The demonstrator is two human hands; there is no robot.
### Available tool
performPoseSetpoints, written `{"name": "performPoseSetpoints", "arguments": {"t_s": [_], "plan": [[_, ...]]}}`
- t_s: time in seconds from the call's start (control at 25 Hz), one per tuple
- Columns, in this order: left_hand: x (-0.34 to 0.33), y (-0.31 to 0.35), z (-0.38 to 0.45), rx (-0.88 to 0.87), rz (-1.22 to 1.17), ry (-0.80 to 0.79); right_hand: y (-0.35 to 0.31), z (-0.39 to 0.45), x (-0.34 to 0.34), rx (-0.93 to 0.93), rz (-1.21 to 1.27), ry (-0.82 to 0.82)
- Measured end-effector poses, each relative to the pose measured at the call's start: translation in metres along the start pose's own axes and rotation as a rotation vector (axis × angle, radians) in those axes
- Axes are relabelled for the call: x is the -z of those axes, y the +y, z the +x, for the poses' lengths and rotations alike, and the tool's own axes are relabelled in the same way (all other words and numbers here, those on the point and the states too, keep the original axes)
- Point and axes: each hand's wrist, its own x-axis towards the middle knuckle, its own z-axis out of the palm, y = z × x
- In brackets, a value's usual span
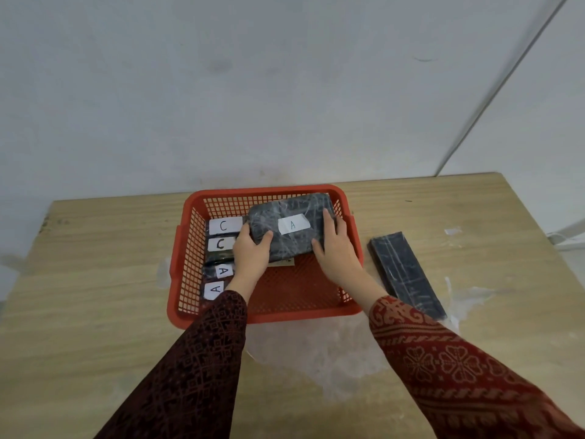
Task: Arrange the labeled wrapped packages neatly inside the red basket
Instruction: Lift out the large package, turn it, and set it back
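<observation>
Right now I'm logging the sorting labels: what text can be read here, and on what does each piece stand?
"A": white label on the large wrapped package, gripped by the left hand and right hand.
"C": far package in the red basket.
"C": second package.
"A": third package.
"A": nearest package.
Long dark package on the table: no label visible.

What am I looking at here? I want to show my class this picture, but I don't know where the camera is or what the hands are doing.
The one picture comes from a camera worn on a person's head, looking down at their own arms. The left hand and right hand grip a large wrapped package labelled A over a red basket on a wooden table. Smaller packages labelled C and A line the basket's left side. One long dark package lies on the table, right of the basket.
</observation>
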Motion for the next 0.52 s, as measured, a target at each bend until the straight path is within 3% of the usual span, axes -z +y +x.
{"name": "performPoseSetpoints", "arguments": {"t_s": [0.24,0.4,0.52], "plan": [[-0.01,-0.005,0.007,-0.122,0.251,0.095,0.01,0.0,-0.022,0.03,-0.153,-0.01],[-0.019,-0.008,0.005,-0.262,0.37,0.165,0.013,-0.001,-0.024,0.203,-0.148,0.065],[-0.02,-0.006,0.006,-0.318,0.533,0.208,0.014,-0.001,-0.027,0.22,-0.205,0.142]]}}
